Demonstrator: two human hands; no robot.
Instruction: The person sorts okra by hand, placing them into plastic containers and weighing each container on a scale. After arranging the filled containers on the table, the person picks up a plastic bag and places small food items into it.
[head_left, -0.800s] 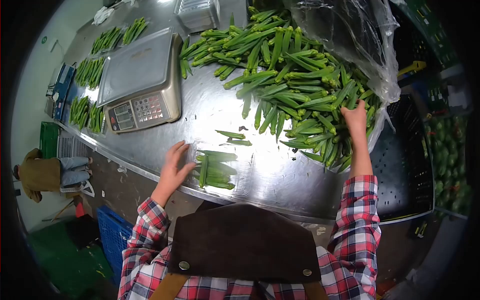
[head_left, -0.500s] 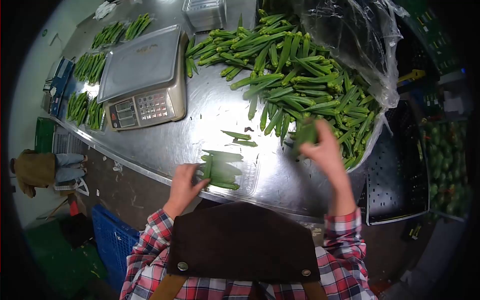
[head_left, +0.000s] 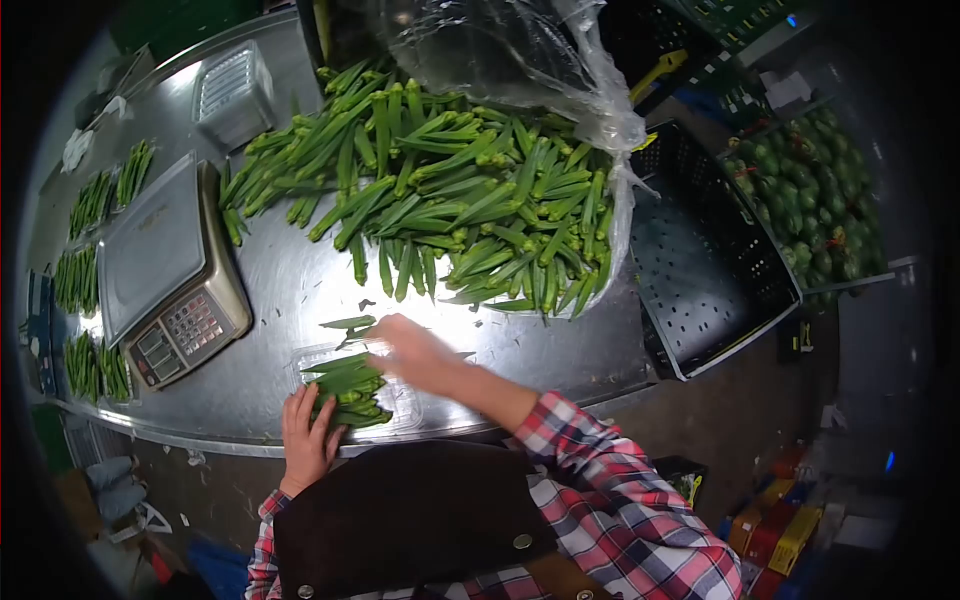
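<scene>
A clear plastic tray [head_left: 405, 408] near the table's front edge holds a small pile of green okra [head_left: 350, 385] pods laid side by side. My left hand [head_left: 308, 437] rests against the left ends of these pods, its fingers spread. Just above the tray's right part is my right hand [head_left: 412, 352], smeared by motion, with its fingertips right at the pile. A few loose okra pods [head_left: 347, 323] lie on the metal behind the tray, close to my right fingers. The large okra heap [head_left: 460, 190] spreads beyond both hands.
A digital scale [head_left: 180, 290] stands left on the metal table [head_left: 280, 270], with packed okra trays [head_left: 78, 280] beyond it. Stacked clear trays [head_left: 232, 95] sit at the back. A plastic bag [head_left: 500, 50] borders the heap. A black crate [head_left: 705, 260] is to the right.
My right hand has moved from the heap, where it held okra, to the tray. More okra lies in the tray. The view has turned, shifting the scene left.
</scene>
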